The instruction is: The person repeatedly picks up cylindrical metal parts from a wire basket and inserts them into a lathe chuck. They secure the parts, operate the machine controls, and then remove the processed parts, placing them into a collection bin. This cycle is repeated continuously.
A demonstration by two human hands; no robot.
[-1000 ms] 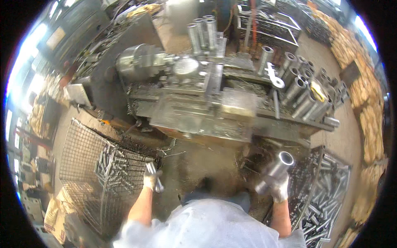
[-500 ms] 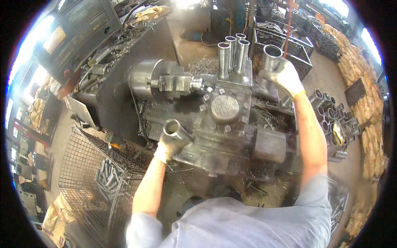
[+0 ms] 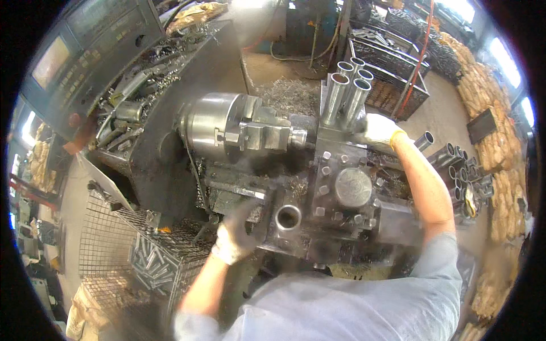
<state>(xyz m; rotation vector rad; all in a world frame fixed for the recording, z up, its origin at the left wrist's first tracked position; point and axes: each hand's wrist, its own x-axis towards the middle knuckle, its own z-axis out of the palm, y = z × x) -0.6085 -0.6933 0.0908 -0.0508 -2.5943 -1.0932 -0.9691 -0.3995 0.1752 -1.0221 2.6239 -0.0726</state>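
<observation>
My left hand (image 3: 234,237), in a white glove with darkened fingers, is at the near left of the lathe carriage. Its fingers look spread and hold nothing, though motion smears them. Just to its right a steel tube (image 3: 288,217) stands upright on the carriage, apart from the hand. My gloved right hand (image 3: 382,129) is at the far side, right by the lower end of a shiny tube (image 3: 356,102). That tube stands in a tight cluster of several tubes (image 3: 335,96) behind the tool post (image 3: 352,187). The right fingertips are blurred and partly hidden, so their grip does not show.
The lathe chuck (image 3: 213,122) clamps a short workpiece (image 3: 298,136) at left of the tool post. A wire basket (image 3: 108,238) with metal pieces stands at near left. More tubes (image 3: 455,170) stand at right, beyond my forearm. A control panel (image 3: 74,57) rises at far left.
The tube from my left hand now stands on the carriage, with the hand beside it. My right hand has lowered its tube into the cluster. The view has shifted, and the machine sits differently in it.
</observation>
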